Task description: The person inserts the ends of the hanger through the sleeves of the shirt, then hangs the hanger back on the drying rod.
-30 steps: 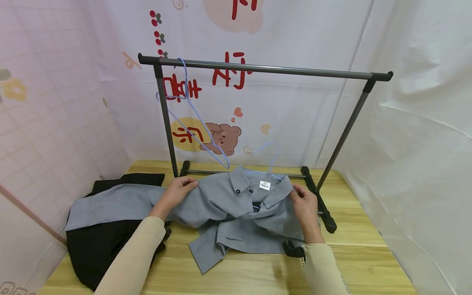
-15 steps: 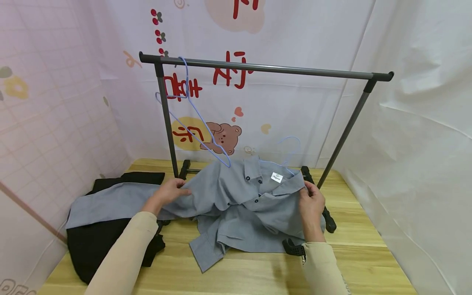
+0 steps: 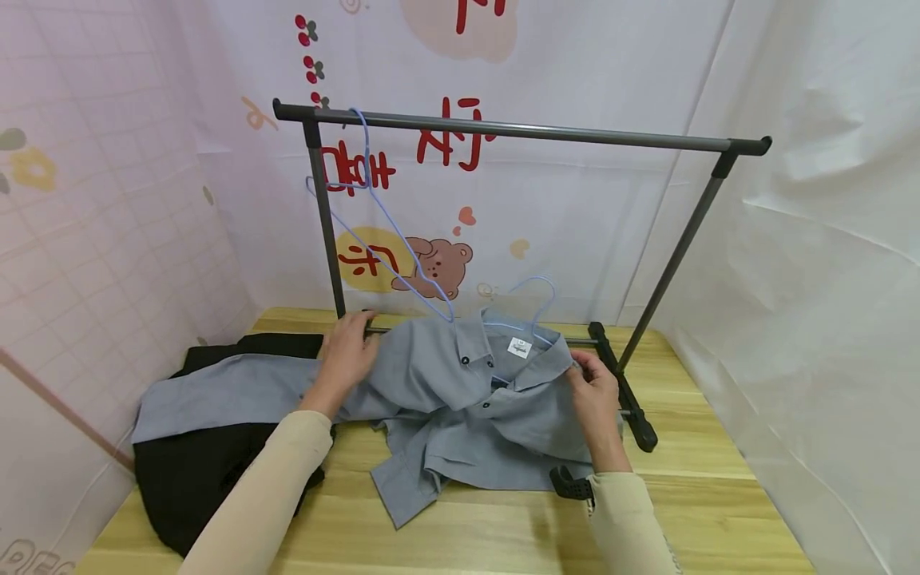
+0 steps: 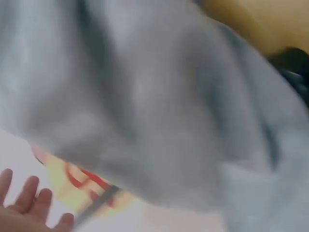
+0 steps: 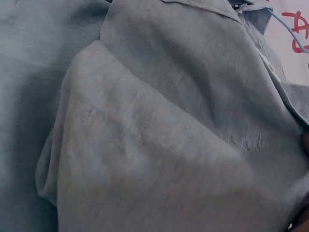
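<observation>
A grey button-up shirt point(image 3: 525, 431) lies bunched in front of the rack, its collar facing up with a white label point(image 3: 520, 347) inside. Under the collar sits a light blue wire hanger point(image 3: 544, 297), its hook showing above the cloth. My right hand point(image 3: 595, 399) pinches the shirt beside the collar on the right; only a sliver of it shows in the right wrist view. My left hand point(image 3: 346, 355) is at the left shoulder. In the left wrist view its fingers point(image 4: 41, 200) are spread and apart from the blurred grey cloth point(image 4: 145, 96).
A dark metal clothes rack point(image 3: 517, 130) spans the back of the wooden table point(image 3: 503, 535). Another blue hanger point(image 3: 391, 220) hangs at its left end. Black garments point(image 3: 194, 471) lie at the left under the grey sleeve point(image 3: 223, 399). Printed sheets surround the table.
The shirt and hanger shifted right, then back left with my right hand still gripping. My left hand moved left with the cloth, then let go and rose toward the shoulder.
</observation>
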A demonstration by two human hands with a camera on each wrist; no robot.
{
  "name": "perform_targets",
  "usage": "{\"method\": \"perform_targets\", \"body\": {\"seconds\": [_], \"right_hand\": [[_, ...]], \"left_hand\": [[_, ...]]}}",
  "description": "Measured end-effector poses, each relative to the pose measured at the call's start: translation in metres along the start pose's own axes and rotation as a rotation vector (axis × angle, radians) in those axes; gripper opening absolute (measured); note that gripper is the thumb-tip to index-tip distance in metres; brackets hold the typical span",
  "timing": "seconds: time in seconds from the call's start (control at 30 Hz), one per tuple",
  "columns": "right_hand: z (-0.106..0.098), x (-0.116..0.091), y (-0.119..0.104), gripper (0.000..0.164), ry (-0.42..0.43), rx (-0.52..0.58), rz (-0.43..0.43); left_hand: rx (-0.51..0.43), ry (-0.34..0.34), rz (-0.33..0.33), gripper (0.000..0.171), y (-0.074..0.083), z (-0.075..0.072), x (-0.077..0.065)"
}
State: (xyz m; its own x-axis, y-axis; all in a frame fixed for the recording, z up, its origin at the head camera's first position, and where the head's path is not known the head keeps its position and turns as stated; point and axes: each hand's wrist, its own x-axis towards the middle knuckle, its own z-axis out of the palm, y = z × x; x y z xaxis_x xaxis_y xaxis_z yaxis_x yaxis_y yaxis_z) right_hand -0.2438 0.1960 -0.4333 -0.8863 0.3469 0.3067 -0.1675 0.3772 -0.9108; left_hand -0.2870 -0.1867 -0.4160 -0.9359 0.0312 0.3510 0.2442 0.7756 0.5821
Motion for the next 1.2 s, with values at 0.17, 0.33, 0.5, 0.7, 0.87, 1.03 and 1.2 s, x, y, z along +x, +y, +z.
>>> {"method": "perform_targets", "body": {"seconds": [0.17,0.33,0.5,0.7,0.87,1.03,1.2], "right_hand": [[0.0,-0.003,0.0,0.019,-0.091,0.004,-0.021],[0.0,-0.005,0.001,0.017,-0.126,0.025,-0.031],[-0.001,-0.005,0.003,0.016,-0.043,0.051,0.003],[-0.002,-0.004,0.004,0.014,-0.021,0.074,0.02],[-0.004,-0.002,0.004,0.013,-0.132,0.063,-0.018],[-0.007,-0.002,0.002,0.009,-0.2,0.069,-0.041],[-0.012,-0.001,0.001,0.028,-0.293,0.06,-0.02]], "left_hand": [[-0.032,-0.088,0.177,0.043,0.033,0.017,0.009],[-0.162,-0.229,0.103,0.04,0.05,0.027,0.012],[-0.337,-0.161,0.01,0.027,0.056,0.033,0.009],[-0.446,-0.094,0.067,0.011,0.056,0.036,0.006],[-0.388,-0.204,0.099,0.021,0.063,0.033,0.009],[-0.235,-0.283,0.191,0.05,0.077,0.034,0.016],[-0.202,-0.305,0.266,0.022,0.091,0.04,0.017]]}}
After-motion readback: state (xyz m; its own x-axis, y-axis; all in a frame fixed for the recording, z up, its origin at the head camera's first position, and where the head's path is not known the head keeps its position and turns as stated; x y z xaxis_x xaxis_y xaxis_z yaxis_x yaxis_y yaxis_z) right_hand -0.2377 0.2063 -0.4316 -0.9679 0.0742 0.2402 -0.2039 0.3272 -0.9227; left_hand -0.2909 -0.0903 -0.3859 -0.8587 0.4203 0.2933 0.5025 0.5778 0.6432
